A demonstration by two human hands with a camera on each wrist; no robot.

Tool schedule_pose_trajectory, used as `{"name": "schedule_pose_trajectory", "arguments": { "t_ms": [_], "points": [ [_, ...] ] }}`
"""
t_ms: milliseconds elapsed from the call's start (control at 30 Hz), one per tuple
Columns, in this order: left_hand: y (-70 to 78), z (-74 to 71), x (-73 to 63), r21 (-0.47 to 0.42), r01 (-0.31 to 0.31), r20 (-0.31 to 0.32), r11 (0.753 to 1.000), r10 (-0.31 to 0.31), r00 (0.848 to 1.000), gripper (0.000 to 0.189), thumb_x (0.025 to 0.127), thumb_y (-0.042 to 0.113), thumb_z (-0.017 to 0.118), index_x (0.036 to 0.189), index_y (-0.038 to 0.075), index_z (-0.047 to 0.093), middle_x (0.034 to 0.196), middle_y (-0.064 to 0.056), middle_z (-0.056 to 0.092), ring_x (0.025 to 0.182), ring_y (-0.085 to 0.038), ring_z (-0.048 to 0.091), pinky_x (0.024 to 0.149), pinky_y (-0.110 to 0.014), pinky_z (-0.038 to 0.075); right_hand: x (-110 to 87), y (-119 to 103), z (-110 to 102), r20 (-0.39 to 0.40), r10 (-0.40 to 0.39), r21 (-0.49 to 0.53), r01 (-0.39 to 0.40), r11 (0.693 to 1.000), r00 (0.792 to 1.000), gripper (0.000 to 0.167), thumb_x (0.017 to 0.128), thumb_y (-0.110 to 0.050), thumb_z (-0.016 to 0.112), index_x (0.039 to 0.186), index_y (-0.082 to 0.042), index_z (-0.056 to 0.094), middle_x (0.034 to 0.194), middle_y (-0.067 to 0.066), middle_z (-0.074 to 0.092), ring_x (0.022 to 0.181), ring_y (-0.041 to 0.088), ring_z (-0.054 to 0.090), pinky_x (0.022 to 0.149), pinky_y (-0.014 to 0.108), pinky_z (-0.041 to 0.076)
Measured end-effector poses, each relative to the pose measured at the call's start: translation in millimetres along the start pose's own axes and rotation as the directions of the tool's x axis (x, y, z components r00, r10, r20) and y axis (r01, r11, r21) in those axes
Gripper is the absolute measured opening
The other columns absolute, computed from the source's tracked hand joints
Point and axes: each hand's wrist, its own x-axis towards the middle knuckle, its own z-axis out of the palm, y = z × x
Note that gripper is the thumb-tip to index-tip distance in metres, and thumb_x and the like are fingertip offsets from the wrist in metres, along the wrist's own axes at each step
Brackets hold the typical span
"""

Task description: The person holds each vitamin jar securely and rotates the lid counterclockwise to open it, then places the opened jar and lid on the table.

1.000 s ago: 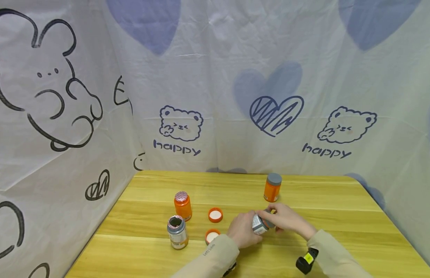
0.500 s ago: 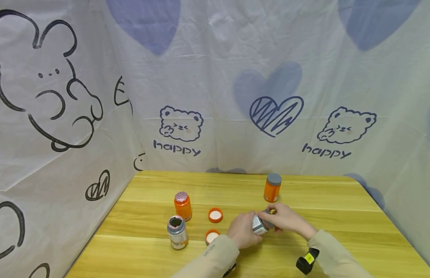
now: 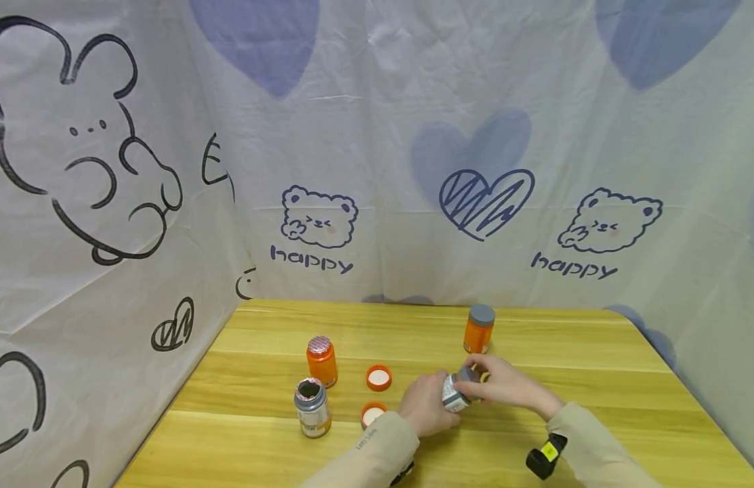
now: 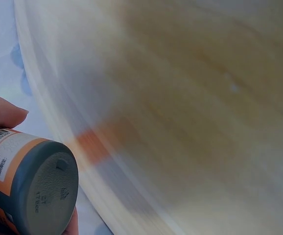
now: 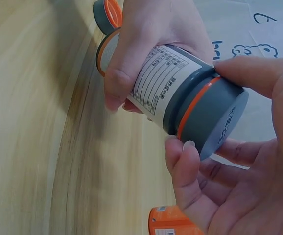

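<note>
My left hand (image 3: 427,405) grips a grey jar (image 3: 453,395) with a white label, holding it tilted. Its grey base (image 4: 51,191) faces the camera in the left wrist view. At the other end, the grey lid (image 5: 214,117) with a thin orange ring sits on the jar's neck. My right hand (image 5: 251,166) pinches this lid, thumb on one side and fingertips on the other. Part of the jar's body is hidden behind the left hand.
On the wooden table (image 3: 572,352), a lidless orange jar (image 3: 322,366) and an opened grey jar (image 3: 312,410) stand left. Two upturned lids lie between them and my hands, the farther lid (image 3: 379,378) fully visible. Behind stands an orange jar with a grey lid (image 3: 477,330).
My right hand has shifted its fingers around the lid, and its wrist has moved slightly right. More of the grey lid shows now. The left hand holds the jar in the same place.
</note>
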Motion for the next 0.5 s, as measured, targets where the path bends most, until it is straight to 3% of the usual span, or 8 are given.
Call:
{"name": "schedule_pose_trajectory", "arguments": {
  "t_ms": [200,300,500],
  "points": [
    [-0.7,-0.2,0.8,-0.007,-0.001,0.000,1.000,0.001,1.000,0.046,0.067,0.016,0.090,0.102,0.014,0.061,0.084,0.004,0.063,0.069,-0.006,0.055,0.062,-0.021,0.046,0.0,3,-2,-0.025,-0.077,-0.105,0.074,0.992,0.997,0.039,0.088,-0.031,0.075,0.112,-0.004,0.060,0.097,0.008,0.064,0.083,0.017,0.058,0.067,0.025,0.052],
    [-1.1,0.3,0.6,-0.002,-0.009,-0.006,1.000,0.009,1.000,0.047,0.066,0.017,0.090,0.102,0.014,0.061,0.083,0.005,0.063,0.068,-0.006,0.053,0.061,-0.021,0.045,-0.3,6,-3,-0.025,-0.114,-0.146,0.109,0.983,0.993,0.042,0.086,-0.030,0.078,0.114,-0.005,0.060,0.100,0.008,0.065,0.087,0.017,0.059,0.072,0.026,0.051],
    [-2.4,1.8,0.6,-0.009,-0.010,-0.012,1.000,0.010,1.000,0.048,0.064,0.017,0.091,0.102,0.013,0.061,0.082,0.005,0.063,0.067,-0.005,0.053,0.061,-0.020,0.045,-0.9,10,-5,0.001,-0.164,-0.131,0.163,0.978,0.986,0.048,0.083,-0.023,0.081,0.121,-0.002,0.059,0.105,0.011,0.064,0.092,0.018,0.061,0.075,0.031,0.055]
  ]
}}
